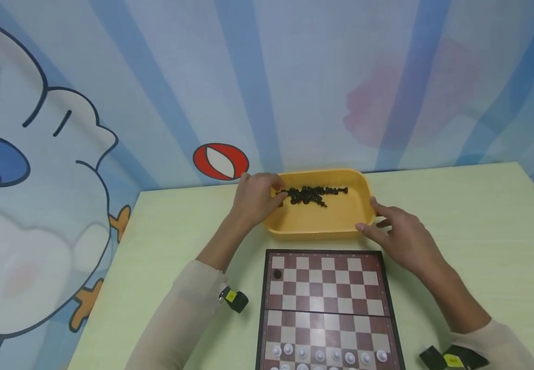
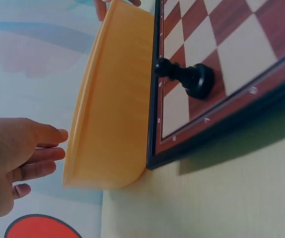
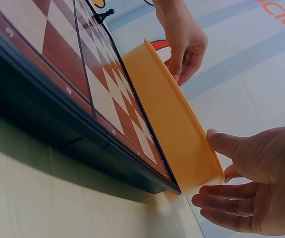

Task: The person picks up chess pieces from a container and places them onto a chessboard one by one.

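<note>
A yellow tray [image 1: 317, 232] holds a heap of small black chess pieces [image 1: 307, 194]. My left hand [image 1: 258, 198] reaches over the tray's left end, its thumb and forefinger apart beside the heap. In the left wrist view its fingers [image 2: 43, 153] bend loosely at the rim. Around the tray's near right corner, my right hand [image 1: 403, 236] has its thumb on the front rim and its forefinger at the right side; its other fingers [image 3: 226, 206] extend freely. One black pawn [image 2: 199, 82] stands upright on the chessboard [image 1: 324, 285], near its far left corner.
White chess pieces [image 1: 319, 354] stand in rows at the board's near end. The board lies just in front of the tray on a pale table [image 1: 461, 205]. A wall with painted cartoon figures [image 1: 317, 92] rises close behind the tray.
</note>
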Demonstrator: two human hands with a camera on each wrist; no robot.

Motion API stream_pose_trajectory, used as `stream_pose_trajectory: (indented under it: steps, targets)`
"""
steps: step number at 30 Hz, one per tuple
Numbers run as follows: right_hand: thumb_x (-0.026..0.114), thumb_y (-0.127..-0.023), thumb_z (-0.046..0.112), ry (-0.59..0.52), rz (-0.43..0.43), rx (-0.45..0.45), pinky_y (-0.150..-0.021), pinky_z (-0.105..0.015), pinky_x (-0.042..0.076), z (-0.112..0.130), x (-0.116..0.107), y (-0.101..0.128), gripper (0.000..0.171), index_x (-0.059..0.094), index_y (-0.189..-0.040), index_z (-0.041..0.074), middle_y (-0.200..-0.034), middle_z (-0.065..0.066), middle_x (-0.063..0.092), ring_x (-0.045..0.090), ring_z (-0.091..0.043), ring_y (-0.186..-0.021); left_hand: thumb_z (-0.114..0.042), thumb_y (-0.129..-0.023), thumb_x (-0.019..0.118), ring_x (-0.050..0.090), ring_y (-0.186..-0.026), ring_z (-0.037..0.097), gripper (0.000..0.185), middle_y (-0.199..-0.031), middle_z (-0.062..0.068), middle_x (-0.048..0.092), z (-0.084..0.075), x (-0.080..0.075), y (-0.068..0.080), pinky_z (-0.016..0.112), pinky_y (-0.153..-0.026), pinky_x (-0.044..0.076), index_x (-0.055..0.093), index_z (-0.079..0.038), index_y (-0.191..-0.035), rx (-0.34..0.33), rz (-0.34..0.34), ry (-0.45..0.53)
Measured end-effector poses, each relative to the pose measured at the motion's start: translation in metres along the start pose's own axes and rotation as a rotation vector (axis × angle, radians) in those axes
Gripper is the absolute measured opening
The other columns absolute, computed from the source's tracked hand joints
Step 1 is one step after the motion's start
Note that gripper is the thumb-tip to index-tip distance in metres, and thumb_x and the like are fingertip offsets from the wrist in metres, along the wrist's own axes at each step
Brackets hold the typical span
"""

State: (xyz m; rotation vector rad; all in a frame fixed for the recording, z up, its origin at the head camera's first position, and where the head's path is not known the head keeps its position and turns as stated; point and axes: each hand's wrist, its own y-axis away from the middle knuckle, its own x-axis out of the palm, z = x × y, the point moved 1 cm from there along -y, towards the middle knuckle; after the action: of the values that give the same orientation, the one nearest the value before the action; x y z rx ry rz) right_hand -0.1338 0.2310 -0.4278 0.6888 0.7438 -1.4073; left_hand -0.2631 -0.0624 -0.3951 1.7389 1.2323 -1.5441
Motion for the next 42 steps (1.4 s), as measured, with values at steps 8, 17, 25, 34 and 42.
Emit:
stream_pose_trajectory:
  steps: [8,17,25,34,42]
  targets:
    - [0.071,-0.101,0.047,-0.001,-0.006,-0.002,-0.084,-0.057,0.06,0.004,0.001,-0.001,0.082,0.037,-0.163,0.004,-0.145,-0.03,0.061,0.07,-0.046,-0.117,-0.03,-0.098,0.079,0.072,-0.098,0.015,0.021,-0.104,-0.004,0.08,-0.004,0.005,-0.016,0.041,-0.088,0.04,0.08,-0.014,-0.112,0.006,0.052,-0.03]
    - [0.07,-0.102,0.045,-0.004,-0.011,-0.006,-0.084,-0.057,0.06,0.007,0.002,0.0,0.081,0.037,-0.163,0.004,-0.146,-0.03,0.061,0.071,-0.046,-0.116,-0.03,-0.099,0.077,0.07,-0.1,0.016,0.022,-0.105,-0.003,0.08,-0.003,0.011,-0.03,0.04,-0.091,0.04,0.081,-0.014,-0.115,-0.007,0.122,-0.038]
    - [0.07,-0.102,0.045,-0.012,-0.017,-0.003,-0.083,-0.056,0.061,0.007,0.001,0.002,0.081,0.037,-0.163,0.003,-0.145,-0.03,0.061,0.071,-0.046,-0.116,-0.031,-0.101,0.075,0.071,-0.1,0.015,0.023,-0.107,-0.003,0.08,-0.013,0.018,-0.04,0.04,-0.094,0.041,0.08,-0.016,-0.118,0.036,0.149,-0.053]
    - [0.07,-0.103,0.045,-0.016,-0.014,-0.015,-0.084,-0.056,0.061,0.008,0.001,0.0,0.081,0.036,-0.164,0.004,-0.147,-0.03,0.06,0.071,-0.045,-0.116,-0.03,-0.103,0.072,0.073,-0.104,0.016,0.025,-0.117,-0.003,0.08,-0.019,0.021,-0.048,0.037,-0.094,0.052,0.08,-0.018,-0.123,0.024,0.191,-0.118]
    - [0.069,-0.103,0.044,-0.014,0.0,-0.02,-0.085,-0.056,0.06,0.01,0.003,0.0,0.081,0.035,-0.164,0.004,-0.149,-0.03,0.059,0.071,-0.044,-0.116,-0.026,-0.105,0.068,0.07,-0.085,0.014,0.021,-0.108,-0.001,0.08,-0.018,0.026,-0.051,0.031,-0.072,0.059,0.081,-0.019,-0.12,0.006,0.234,-0.09]
